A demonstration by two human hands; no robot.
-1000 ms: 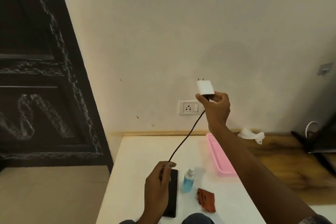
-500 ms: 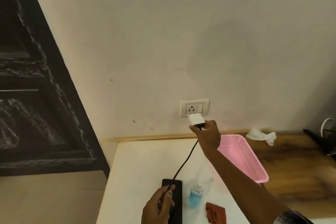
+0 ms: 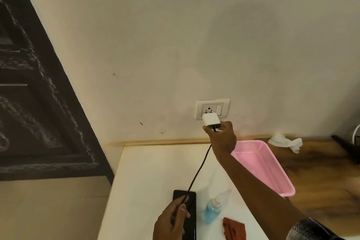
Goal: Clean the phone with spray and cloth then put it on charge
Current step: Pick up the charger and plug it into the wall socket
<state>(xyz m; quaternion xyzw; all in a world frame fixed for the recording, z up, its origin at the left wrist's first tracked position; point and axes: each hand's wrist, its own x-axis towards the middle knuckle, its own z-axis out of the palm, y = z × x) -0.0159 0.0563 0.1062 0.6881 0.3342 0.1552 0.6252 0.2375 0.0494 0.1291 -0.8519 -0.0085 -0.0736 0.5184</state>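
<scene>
The phone (image 3: 185, 214) lies flat at the near edge of the white table (image 3: 148, 171). The left hand (image 3: 171, 222) pinches the black cable (image 3: 198, 171) above it, probably to control slack. The right hand (image 3: 222, 138) grasps the white charger (image 3: 211, 119) at the wall socket (image 3: 212, 109), to plug it in.

2 bare forearms; right arm (image 3: 272, 187) wears a patterned sleeve (image 3: 309, 230) (dark, light-flecked).
</scene>
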